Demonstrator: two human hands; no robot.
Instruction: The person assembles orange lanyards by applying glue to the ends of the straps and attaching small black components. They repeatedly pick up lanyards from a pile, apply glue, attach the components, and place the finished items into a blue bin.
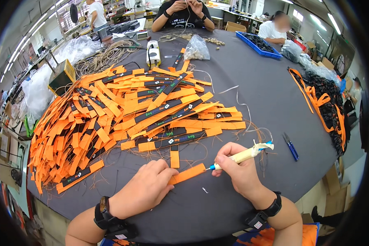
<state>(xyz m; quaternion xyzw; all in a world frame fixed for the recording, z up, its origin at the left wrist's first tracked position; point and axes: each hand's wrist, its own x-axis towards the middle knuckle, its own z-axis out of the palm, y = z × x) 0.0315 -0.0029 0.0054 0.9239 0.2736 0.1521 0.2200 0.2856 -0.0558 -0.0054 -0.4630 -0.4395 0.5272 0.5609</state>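
An orange webbing strap (188, 174) lies on the dark table cover, its right end pointing at my right hand. My left hand (147, 186) is closed over the strap's left part, pressing it down; the fingertips are partly hidden. In my right hand (240, 170) is a pen-shaped corded tool (244, 156) with a cream taped handle and blue ends. Its thin metal tip meets the strap's right end, or comes very near it. Beyond my hands spreads a large heap of orange straps with black printed labels (164, 108).
Blue-handled snips (290, 146) lie right of my right hand. Farther back are a white-and-yellow device (153, 54), a clear bag (197, 47) and a blue tray (258, 44) of black parts. Black-and-orange straps (326, 104) pile at the right edge. Co-workers sit across the table.
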